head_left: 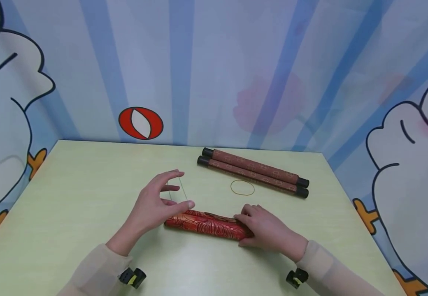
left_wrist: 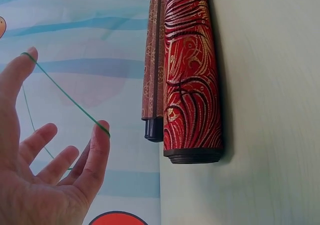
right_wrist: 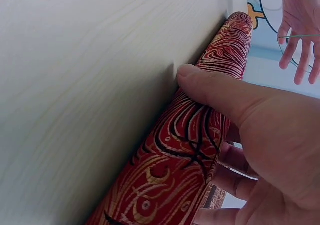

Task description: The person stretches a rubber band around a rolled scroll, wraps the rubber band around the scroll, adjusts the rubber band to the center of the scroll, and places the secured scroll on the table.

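A red roll [head_left: 208, 226] with gold and black swirls lies crosswise near the middle of the table. My right hand [head_left: 269, 230] grips its right end, thumb on the near side and fingers over the far side. Above the roll's left end, my left hand [head_left: 152, 203] has its fingers and thumb spread apart. A thin green rubber band [left_wrist: 70, 97] is stretched around them, between thumb and fingertips. In the left wrist view the roll's near end shows dark, layered edges.
Two brown patterned rolls with black end caps, a rear one [head_left: 254, 164] and a front one [head_left: 251, 175], lie side by side at the back right. A yellowish rubber band [head_left: 242, 195] lies in front of them. A printed backdrop [head_left: 206, 82] rises behind the table [head_left: 88, 185].
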A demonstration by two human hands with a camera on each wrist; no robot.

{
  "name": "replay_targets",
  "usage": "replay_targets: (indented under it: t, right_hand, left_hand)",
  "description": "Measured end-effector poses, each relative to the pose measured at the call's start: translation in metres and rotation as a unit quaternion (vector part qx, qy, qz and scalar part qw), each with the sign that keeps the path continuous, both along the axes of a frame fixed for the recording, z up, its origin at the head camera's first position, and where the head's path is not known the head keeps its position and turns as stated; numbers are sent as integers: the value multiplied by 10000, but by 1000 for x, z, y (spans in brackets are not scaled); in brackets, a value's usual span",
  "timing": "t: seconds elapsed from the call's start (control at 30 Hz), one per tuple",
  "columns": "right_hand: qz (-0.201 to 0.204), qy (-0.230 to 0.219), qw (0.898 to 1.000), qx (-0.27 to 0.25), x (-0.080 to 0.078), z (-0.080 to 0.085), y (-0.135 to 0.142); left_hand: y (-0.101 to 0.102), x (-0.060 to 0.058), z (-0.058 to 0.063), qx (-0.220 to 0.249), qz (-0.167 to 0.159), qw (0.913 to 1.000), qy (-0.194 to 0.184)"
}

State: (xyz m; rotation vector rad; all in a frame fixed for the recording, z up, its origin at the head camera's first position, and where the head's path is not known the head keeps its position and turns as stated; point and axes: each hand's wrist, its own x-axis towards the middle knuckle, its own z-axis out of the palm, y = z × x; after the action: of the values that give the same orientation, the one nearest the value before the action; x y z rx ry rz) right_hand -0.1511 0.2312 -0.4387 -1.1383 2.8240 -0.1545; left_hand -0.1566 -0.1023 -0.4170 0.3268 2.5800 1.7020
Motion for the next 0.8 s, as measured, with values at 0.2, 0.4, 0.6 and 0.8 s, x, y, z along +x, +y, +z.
replay_targets:
  t: [0.2, 0.4, 0.6, 0.8]
  right_hand:
    - [-22, -25, 9999, -128, -1, -3, 2]
    - [-158, -26, 9995, -277, 2, 1, 10]
    - [-208, 82, 9992, -345, 2, 5, 20]
    - [-168, 103, 9990, -404, -1, 2, 27]
  left_hand:
    - [-3, 1, -3, -97, 29, 9999, -10]
    - [-6, 1, -6, -171, 36, 9998, 37]
    - [-8, 0, -9, -217, 33, 9998, 10]
    - [-9, 0, -13, -341, 5, 9994, -38]
